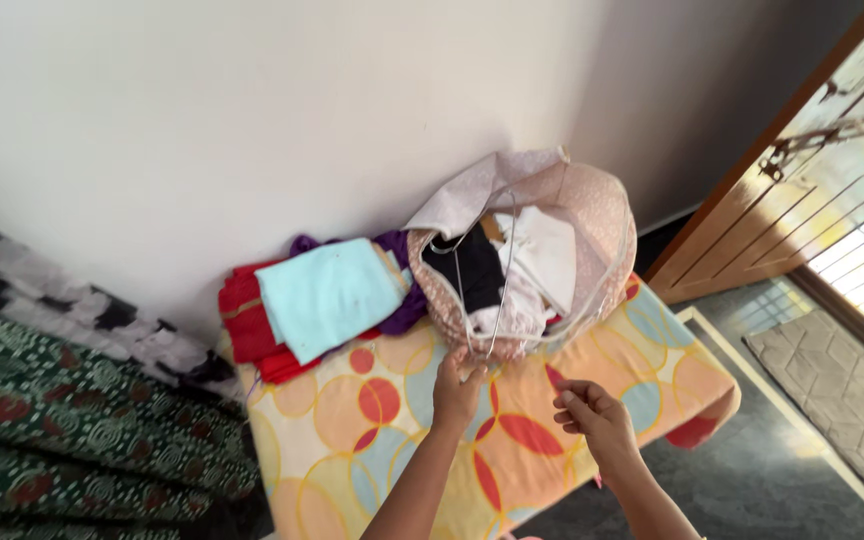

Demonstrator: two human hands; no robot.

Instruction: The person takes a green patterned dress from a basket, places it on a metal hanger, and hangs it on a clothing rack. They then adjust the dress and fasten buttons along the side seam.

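The left hand (457, 388) pinches the bag (537, 260) at its near rim, the right hand (592, 415) loosely curled beside it, so lifting steadily there should keep the clothes (512, 270) inside.

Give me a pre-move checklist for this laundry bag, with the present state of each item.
1. Left hand grips the front rim of the pink storage bag: ok.
2. Right hand free of the bag: ok, it hangs apart, fingers curled.
3. Whether the right hand pinches something small: cannot tell.
4. Bag open, clothes inside visible: ok, black garment and white garment show.
5. Bag fully on the patterned mattress: ok.
6. Folded clothes pile beside the bag steady: ok, it lies flat against the wall.
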